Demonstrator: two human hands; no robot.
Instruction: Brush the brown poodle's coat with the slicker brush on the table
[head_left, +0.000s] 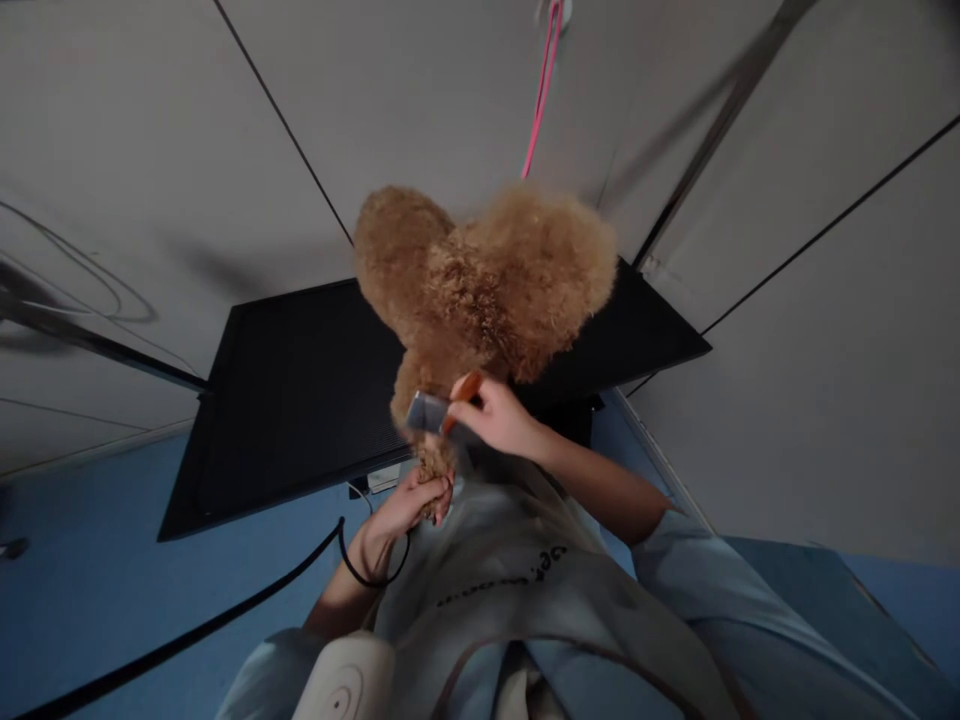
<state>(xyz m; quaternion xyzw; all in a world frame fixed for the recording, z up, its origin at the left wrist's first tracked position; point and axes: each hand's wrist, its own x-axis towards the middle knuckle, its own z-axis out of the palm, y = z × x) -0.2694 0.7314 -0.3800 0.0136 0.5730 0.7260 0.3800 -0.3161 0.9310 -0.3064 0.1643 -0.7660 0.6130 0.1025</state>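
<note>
A curly brown dog (480, 270) is on a black-topped table, its fluffy fur filling the middle of the view. My left hand (409, 505) is closed around the end of one of its legs (435, 462), close to my apron. In my right hand (495, 415) is a slicker brush (429, 412), gripped by its orange-brown handle. The grey brush head lies against the fur of that leg, a little above my left hand. The brush's bristles are hidden from this side.
The black table (300, 390) stretches out on both sides of the dog. A pink loop (541, 90) hangs behind it near a pale wall. Dark bars run at left and right. A black cord (225, 615) loops by my left wrist, and a white device (346, 678) sits at the bottom.
</note>
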